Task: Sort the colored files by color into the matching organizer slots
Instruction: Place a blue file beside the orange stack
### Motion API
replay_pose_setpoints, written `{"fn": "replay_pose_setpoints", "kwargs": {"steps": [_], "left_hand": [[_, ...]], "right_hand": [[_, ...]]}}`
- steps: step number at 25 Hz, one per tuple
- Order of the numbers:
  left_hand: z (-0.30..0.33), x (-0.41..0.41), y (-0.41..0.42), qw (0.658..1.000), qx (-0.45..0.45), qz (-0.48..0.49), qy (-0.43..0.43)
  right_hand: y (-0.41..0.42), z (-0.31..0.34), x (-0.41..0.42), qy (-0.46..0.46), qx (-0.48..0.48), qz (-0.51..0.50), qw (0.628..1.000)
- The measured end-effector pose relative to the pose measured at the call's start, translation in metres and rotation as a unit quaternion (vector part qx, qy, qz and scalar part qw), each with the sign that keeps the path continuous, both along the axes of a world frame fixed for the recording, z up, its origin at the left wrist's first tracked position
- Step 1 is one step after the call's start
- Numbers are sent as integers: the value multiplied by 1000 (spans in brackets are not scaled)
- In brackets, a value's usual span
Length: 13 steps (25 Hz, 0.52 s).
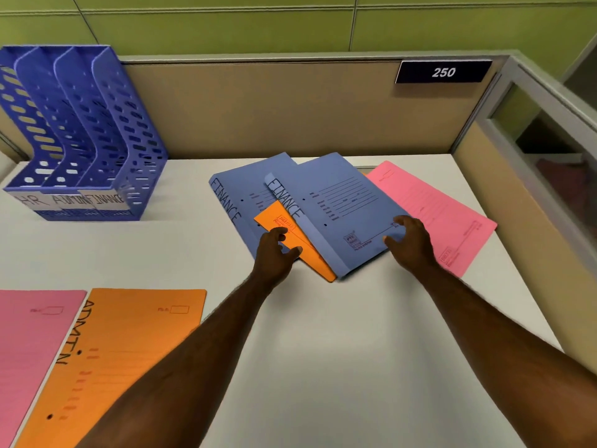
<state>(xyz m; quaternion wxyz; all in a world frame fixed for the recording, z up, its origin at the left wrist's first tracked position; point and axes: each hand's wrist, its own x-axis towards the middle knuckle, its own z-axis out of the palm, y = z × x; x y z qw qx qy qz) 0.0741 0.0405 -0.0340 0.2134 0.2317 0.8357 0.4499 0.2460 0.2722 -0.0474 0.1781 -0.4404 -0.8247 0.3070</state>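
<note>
Both hands reach into the loose pile of files on the desk (323,334), well to the right of the blue organizer (84,130). Left hand (277,253) rests its curled fingers on the small orange file (292,244), thumb apart from them, not clearly pinching; right hand (410,240) sets spread fingertips on the near right corner of the top blue file (336,208), nothing yet gripped. To do this well, I judge the right hand should slide or lift the blue file clear while the left pins the orange one, so the pile does not drag along. That blue file lies flat, its long axis running diagonally, its FINANCE spine toward the organizer. A second blue file (239,189) sits beneath, nearer the organizer; a pink file (436,211) lies farther from it.
</note>
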Motion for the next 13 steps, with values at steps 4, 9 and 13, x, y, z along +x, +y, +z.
{"fn": "replay_pose_setpoints", "kwargs": {"steps": [4, 9, 13], "left_hand": [[-7, -6, 33, 997, 4, 39, -59], [-15, -12, 62, 995, -7, 81, -64], [-19, -13, 78, 988, 7, 117, -97]], "right_hand": [[46, -11, -13, -11, -18, -8, 1000], [81, -28, -21, -66, -39, 23, 997], [90, -34, -25, -83, -31, 36, 995]]}}
